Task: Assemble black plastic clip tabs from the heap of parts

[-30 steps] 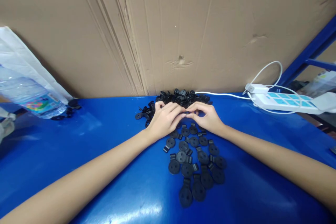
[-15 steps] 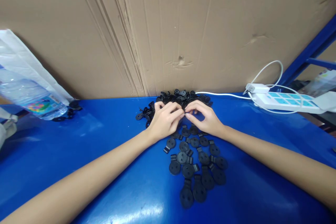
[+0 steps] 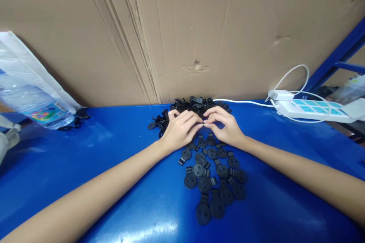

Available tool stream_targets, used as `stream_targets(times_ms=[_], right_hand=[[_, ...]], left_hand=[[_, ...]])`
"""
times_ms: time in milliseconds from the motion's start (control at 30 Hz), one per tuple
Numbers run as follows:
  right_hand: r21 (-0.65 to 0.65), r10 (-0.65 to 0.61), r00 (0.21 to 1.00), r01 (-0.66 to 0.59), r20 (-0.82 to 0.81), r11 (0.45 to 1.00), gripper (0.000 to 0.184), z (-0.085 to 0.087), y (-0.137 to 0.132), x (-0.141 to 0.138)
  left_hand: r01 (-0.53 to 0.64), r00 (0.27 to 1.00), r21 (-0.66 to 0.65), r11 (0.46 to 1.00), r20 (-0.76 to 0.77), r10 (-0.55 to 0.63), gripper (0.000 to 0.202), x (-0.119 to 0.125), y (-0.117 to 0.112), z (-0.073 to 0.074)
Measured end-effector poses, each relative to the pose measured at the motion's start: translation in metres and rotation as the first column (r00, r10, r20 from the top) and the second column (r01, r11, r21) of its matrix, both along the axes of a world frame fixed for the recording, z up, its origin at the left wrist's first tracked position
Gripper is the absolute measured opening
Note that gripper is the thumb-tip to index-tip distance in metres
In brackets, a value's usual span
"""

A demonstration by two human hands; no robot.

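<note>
My left hand (image 3: pixel 180 128) and my right hand (image 3: pixel 224 128) meet fingertip to fingertip over a blue table (image 3: pixel 114 167). Both are curled in a pinch on a small black plastic part (image 3: pixel 203 123), mostly hidden by the fingers. Behind the hands lies a heap of loose black parts (image 3: pixel 194 107) against the cardboard wall. In front of the hands, several round black pieces with tabs (image 3: pixel 212 180) lie flat in a group on the table.
A cardboard sheet (image 3: pixel 182 34) stands behind the table. A white power strip (image 3: pixel 310 109) with a white cable lies at the right. A plastic water bottle (image 3: pixel 34 107) and a white bag (image 3: pixel 25 64) sit at the left, with a few black parts (image 3: pixel 75 117) beside them.
The fingertips have shifted slightly around the small part. Both arms stay where they were.
</note>
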State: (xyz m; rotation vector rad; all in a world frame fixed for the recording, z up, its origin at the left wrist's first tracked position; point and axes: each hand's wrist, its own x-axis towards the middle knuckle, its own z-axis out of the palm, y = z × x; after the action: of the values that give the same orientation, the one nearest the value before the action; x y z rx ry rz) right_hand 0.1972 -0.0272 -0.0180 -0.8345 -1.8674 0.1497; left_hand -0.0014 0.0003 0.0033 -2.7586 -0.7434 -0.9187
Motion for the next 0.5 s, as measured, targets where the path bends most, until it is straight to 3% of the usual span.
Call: stream_targets(times_ms=[300, 500], right_hand=[[0.051, 0.014, 1.000, -0.015, 0.013, 0.999, 0.016, -0.0010, -0.0008, -0.0005], [0.048, 0.025, 0.996, -0.029, 0.083, 0.998, 0.005, -0.0025, 0.0008, -0.0011]], left_hand=[[0.040, 0.999, 0.018, 0.999, 0.015, -0.040, 0.017, -0.0008, 0.0019, -0.0025], [0.010, 0.997, 0.063, 0.998, 0.082, -0.016, 0.016, -0.0014, -0.0006, -0.0015]])
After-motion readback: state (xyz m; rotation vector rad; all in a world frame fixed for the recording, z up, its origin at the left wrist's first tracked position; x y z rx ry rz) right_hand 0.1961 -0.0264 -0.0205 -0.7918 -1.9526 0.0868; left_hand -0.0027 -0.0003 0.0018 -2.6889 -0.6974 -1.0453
